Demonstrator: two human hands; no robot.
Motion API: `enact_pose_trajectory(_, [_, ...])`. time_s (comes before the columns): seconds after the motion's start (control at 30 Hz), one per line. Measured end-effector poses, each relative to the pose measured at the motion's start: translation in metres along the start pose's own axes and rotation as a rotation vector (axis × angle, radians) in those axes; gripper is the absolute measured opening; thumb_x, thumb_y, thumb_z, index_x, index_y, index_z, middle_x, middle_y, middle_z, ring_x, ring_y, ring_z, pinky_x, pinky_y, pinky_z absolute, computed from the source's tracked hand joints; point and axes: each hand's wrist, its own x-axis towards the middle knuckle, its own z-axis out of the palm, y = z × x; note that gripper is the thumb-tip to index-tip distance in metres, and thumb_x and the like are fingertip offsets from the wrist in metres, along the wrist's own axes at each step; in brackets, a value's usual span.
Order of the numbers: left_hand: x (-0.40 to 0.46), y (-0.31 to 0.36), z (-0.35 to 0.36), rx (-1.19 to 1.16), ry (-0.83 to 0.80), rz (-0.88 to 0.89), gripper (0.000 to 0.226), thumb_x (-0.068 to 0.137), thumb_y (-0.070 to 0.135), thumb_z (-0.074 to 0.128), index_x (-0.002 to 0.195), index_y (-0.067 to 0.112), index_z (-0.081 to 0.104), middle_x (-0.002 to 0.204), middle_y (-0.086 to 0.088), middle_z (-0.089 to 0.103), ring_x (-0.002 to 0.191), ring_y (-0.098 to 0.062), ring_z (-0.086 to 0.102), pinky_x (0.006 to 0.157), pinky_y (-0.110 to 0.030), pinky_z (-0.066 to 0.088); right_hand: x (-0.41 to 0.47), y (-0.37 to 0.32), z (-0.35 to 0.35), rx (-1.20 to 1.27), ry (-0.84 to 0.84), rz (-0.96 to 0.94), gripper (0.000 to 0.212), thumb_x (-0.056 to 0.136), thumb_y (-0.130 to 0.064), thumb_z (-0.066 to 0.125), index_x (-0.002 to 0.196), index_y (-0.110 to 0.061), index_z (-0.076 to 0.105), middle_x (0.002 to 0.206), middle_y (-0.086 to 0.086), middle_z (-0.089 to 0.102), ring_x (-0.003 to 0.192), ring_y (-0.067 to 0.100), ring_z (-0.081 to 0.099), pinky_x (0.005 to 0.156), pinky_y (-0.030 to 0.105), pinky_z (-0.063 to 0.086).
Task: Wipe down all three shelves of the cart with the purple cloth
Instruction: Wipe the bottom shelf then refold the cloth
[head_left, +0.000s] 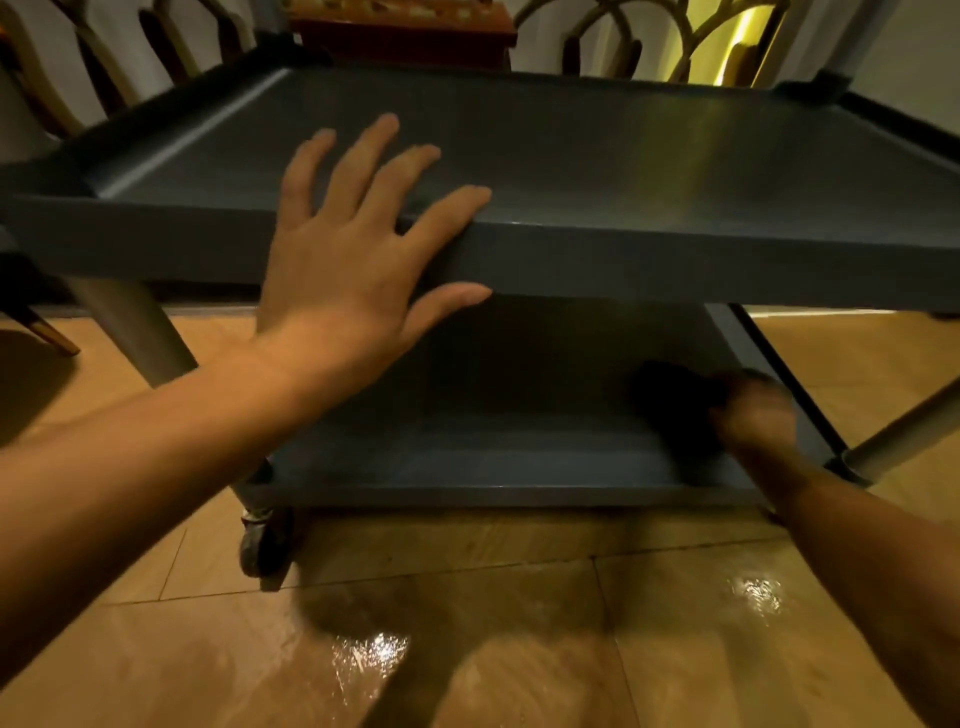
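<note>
Clutching the dark cloth in my right hand, I have it down on the lowest shelf of the cart, toward its right end, close to the right wall. That hand is blurred, so how tightly the fingers close on the cloth is hard to tell, and in the shadow under there the cloth reads almost black. My left hand lies flat and spread wide on the near rim of the shelf above, fingers reaching onto its surface, thumb down over the front edge; it holds nothing. At the near left corner a caster wheel sits on the glossy wooden floor. Chairs stand beyond the cart's far side.
</note>
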Motion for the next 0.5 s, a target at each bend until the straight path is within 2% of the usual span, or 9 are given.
enact_pose_trajectory(0.07, [-0.003, 0.004, 0.009, -0.016, 0.065, -0.03, 0.063, 0.099, 0.065, 0.041, 0.149, 0.027, 0.042, 0.152, -0.017, 0.044, 0.141, -0.04, 0.037, 0.11, -0.053, 0.025, -0.001, 0.019, 0.01, 0.004, -0.18, 0.033, 0.058, 0.09, -0.043, 0.068, 0.141, -0.021, 0.053, 0.139, 0.018, 0.056, 0.128, 0.04, 0.051, 0.1, 0.05, 0.047])
enact_pose_trajectory(0.1, [-0.004, 0.004, 0.012, -0.022, 0.093, -0.043, 0.061, 0.099, 0.064, 0.042, 0.148, 0.028, 0.042, 0.152, -0.016, 0.045, 0.137, -0.038, 0.04, 0.106, -0.05, 0.026, -0.005, 0.022, 0.016, 0.051, -0.262, 0.06, 0.068, 0.089, -0.048, 0.069, 0.148, -0.026, 0.045, 0.147, 0.015, 0.05, 0.132, 0.039, 0.048, 0.102, 0.05, 0.047])
enact_pose_trajectory(0.13, [-0.005, 0.005, 0.014, -0.025, 0.116, -0.051, 0.06, 0.099, 0.064, 0.043, 0.148, 0.029, 0.043, 0.152, -0.015, 0.046, 0.134, -0.038, 0.042, 0.102, -0.048, 0.027, -0.01, 0.022, 0.024, 0.082, -0.277, 0.086, 0.072, 0.088, -0.049, 0.07, 0.151, -0.029, 0.041, 0.151, 0.014, 0.046, 0.131, 0.04, 0.048, 0.101, 0.051, 0.048])
enact_pose_trajectory(0.23, [-0.005, 0.005, 0.02, -0.025, 0.165, -0.06, 0.058, 0.099, 0.065, 0.043, 0.147, 0.032, 0.045, 0.15, -0.013, 0.049, 0.127, -0.035, 0.041, 0.097, -0.045, 0.027, -0.016, 0.005, 0.042, 0.066, -0.142, 0.145, 0.067, 0.09, -0.04, 0.068, 0.151, -0.029, 0.041, 0.145, 0.019, 0.049, 0.125, 0.047, 0.047, 0.098, 0.054, 0.049])
enact_pose_trajectory(0.3, [-0.005, 0.005, 0.023, -0.035, 0.18, -0.063, 0.057, 0.099, 0.065, 0.044, 0.146, 0.033, 0.046, 0.147, -0.013, 0.05, 0.124, -0.033, 0.039, 0.095, -0.045, 0.028, -0.018, -0.023, 0.041, 0.145, -0.131, 0.187, 0.065, 0.092, -0.036, 0.066, 0.15, -0.025, 0.04, 0.14, 0.024, 0.05, 0.122, 0.049, 0.048, 0.096, 0.054, 0.049])
enact_pose_trajectory(0.5, [-0.004, 0.008, 0.019, -0.079, 0.184, -0.093, 0.053, 0.098, 0.063, 0.049, 0.142, 0.032, 0.05, 0.143, -0.018, 0.052, 0.122, -0.038, 0.046, 0.095, -0.047, 0.031, -0.054, -0.139, 0.054, 0.286, -0.189, 0.008, 0.062, 0.094, -0.042, 0.061, 0.148, -0.018, 0.041, 0.132, 0.026, 0.052, 0.109, 0.045, 0.06, 0.086, 0.043, 0.051])
